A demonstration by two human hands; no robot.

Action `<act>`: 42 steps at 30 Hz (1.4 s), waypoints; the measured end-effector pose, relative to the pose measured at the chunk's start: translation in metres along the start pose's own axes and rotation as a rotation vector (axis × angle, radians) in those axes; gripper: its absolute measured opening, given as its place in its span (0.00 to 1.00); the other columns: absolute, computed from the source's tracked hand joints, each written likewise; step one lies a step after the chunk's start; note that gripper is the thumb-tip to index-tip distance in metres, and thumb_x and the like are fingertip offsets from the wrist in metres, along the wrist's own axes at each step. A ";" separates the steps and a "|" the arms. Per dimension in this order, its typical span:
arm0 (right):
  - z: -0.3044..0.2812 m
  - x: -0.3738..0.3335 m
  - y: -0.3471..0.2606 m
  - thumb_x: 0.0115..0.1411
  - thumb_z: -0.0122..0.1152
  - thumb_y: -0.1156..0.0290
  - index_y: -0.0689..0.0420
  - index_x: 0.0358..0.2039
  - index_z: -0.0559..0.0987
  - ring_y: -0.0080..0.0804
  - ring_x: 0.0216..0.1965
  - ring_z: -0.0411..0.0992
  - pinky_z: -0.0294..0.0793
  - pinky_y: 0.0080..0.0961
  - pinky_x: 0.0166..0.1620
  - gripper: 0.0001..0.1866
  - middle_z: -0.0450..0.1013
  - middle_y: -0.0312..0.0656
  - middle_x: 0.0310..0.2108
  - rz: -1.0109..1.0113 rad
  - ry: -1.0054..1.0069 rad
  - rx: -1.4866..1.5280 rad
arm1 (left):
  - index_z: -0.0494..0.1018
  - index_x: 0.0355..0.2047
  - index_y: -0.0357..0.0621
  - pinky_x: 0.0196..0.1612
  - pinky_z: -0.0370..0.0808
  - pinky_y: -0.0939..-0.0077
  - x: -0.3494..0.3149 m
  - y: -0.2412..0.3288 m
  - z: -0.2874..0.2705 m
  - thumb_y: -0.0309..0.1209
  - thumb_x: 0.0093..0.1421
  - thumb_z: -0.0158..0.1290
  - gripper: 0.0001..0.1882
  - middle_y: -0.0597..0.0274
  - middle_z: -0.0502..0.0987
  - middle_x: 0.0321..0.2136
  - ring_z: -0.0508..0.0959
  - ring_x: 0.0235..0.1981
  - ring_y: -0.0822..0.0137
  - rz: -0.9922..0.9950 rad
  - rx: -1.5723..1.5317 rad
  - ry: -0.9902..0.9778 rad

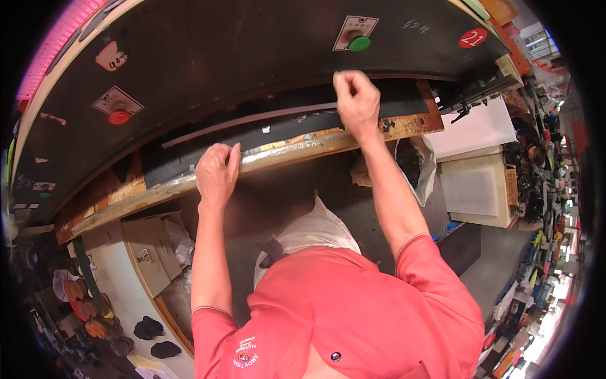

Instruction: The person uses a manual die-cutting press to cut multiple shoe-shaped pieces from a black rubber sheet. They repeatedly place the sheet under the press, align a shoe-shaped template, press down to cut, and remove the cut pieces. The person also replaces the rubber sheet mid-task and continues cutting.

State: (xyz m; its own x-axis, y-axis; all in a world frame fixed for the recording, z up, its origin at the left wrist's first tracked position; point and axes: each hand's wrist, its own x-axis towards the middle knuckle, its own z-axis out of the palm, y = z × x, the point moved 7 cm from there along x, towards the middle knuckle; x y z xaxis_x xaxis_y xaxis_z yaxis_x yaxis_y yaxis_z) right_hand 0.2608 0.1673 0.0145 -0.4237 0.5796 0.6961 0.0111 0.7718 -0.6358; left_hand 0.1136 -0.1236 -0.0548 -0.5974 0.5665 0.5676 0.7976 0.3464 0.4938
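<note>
A long thin greyish-purple strip (252, 117) lies across the dark surface inside the bench opening. My right hand (358, 104) is raised over the strip's right end, thumb and fingers drawn together in a pinch. What it holds, if anything, is too small to make out. At the worn wooden front edge (284, 155) is my left hand (218, 174), its fingers curled and the thumb pointing up beside them. The strip passes just beyond its fingertips, and I cannot tell whether they touch it. Small pale scraps (266, 129) lie near the edge.
The dark machine panel (240, 50) rises beyond my hands, with a green button (359, 43) and a red button (118, 117). A white bag (424, 170) hangs below the bench at right, beside a pale cabinet (473, 186). Drawers (148, 256) stand at lower left.
</note>
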 end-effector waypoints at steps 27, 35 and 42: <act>0.010 -0.078 0.032 0.66 0.69 0.71 0.61 0.34 0.84 0.20 0.22 0.63 0.66 0.23 0.29 0.07 0.68 0.35 0.21 0.235 -0.265 -0.063 | 0.76 0.24 0.38 0.35 0.75 0.55 0.002 0.001 0.003 0.31 0.64 0.65 0.13 0.51 0.78 0.25 0.79 0.30 0.47 -0.068 -0.014 -0.067; 0.060 -0.024 0.006 0.64 0.73 0.70 0.68 0.48 0.83 0.23 0.37 0.75 0.76 0.21 0.42 0.17 0.79 0.41 0.42 0.197 -0.321 -0.009 | 0.79 0.29 0.38 0.38 0.78 0.54 0.036 0.002 0.007 0.28 0.64 0.64 0.08 0.50 0.80 0.28 0.82 0.34 0.46 -0.173 -0.116 -0.381; 0.181 0.013 -0.005 0.50 0.79 0.57 0.71 0.63 0.75 0.67 0.66 0.66 0.67 0.51 0.69 0.44 0.65 0.69 0.67 0.016 -0.571 -0.317 | 0.78 0.56 0.35 0.69 0.70 0.48 0.114 -0.018 0.054 0.23 0.66 0.59 0.18 0.47 0.78 0.60 0.73 0.66 0.42 0.070 -0.081 -0.176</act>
State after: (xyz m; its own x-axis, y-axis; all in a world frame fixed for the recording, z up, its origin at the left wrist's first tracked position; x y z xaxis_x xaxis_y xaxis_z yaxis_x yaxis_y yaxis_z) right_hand 0.0919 0.1235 -0.0336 -0.8347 0.4290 0.3453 0.2511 0.8546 -0.4546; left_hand 0.0357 -0.0252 -0.0342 -0.5116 0.7112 0.4822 0.8229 0.2442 0.5130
